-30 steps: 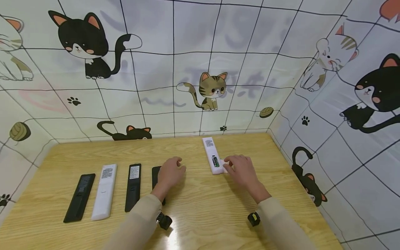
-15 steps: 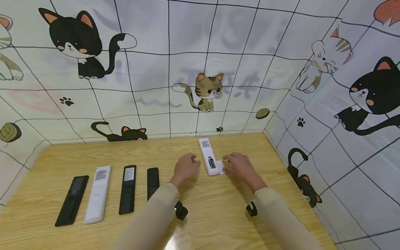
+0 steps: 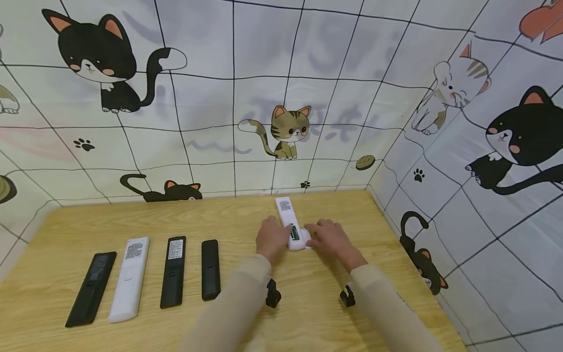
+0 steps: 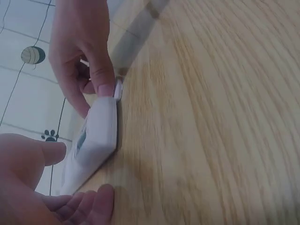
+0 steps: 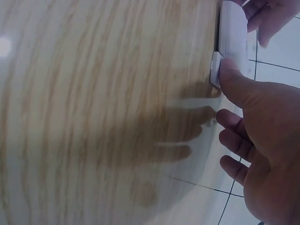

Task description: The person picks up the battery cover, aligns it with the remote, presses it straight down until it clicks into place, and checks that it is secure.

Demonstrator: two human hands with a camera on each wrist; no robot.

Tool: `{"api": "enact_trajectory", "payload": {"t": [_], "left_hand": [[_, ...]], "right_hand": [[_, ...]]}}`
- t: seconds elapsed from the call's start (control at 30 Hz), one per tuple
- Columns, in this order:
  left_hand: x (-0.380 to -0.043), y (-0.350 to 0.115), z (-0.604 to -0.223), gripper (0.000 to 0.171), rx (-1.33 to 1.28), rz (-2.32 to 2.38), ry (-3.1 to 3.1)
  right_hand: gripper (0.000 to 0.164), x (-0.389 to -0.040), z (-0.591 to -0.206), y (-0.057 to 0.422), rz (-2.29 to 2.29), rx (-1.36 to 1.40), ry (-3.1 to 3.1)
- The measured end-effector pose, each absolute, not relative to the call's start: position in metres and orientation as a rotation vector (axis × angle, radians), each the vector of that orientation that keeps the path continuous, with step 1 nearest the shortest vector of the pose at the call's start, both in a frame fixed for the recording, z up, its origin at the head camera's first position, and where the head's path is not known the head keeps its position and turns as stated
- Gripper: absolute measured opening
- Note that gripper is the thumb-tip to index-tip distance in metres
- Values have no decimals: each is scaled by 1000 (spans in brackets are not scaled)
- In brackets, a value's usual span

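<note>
A white remote control (image 3: 287, 215) lies face down near the back of the table, its battery bay uncovered. Batteries (image 3: 294, 232) show inside the bay. Against its right side is a small white battery cover (image 3: 304, 236). My right hand (image 3: 327, 237) has thumb and forefinger at opposite ends of this cover; in the right wrist view the thumb (image 5: 233, 77) is on it, while the forefinger is hidden. My left hand (image 3: 271, 238) is at the remote's left side. In the left wrist view its thumb (image 4: 52, 152) stands apart from its loosely bent fingers (image 4: 96, 204).
Left of the hands, a row of remotes lies face down: a short black one (image 3: 210, 270), a black one with a white label (image 3: 173, 272), a white one (image 3: 129, 279) and another black one (image 3: 91, 289). Behind the table (image 3: 246, 215) hangs a cat-print sheet (image 3: 211, 98).
My left hand has moved right, from above the short black remote to the white remote's left side. My right hand stays by the battery cover. The head view has shifted slightly right.
</note>
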State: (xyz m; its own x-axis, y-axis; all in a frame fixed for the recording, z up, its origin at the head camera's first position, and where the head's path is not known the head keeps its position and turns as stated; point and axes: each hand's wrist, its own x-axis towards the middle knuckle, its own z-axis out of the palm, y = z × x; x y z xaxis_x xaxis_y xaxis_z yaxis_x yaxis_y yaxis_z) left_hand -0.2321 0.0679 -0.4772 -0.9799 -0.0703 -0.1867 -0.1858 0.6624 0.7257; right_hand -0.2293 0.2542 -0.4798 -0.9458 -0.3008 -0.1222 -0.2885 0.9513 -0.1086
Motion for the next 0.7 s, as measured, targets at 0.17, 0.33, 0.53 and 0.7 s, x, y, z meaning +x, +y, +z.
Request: {"api": "enact_trajectory", "payload": {"t": [0.17, 0.33, 0.53, 0.7], "left_hand": [[-235, 84, -478, 60, -219, 1129, 2749], [-236, 95, -480, 71, -254, 1039, 2797], [-235, 104, -479, 77, -272, 963, 2849], [-234, 103, -473, 60, -195, 885, 2863]], "right_hand": [[52, -228, -481, 256, -154, -441, 2964], [49, -223, -479, 261, -182, -435, 2976], [45, -221, -476, 267, -210, -417, 2990], [43, -221, -476, 268, -243, -420, 2994]]}}
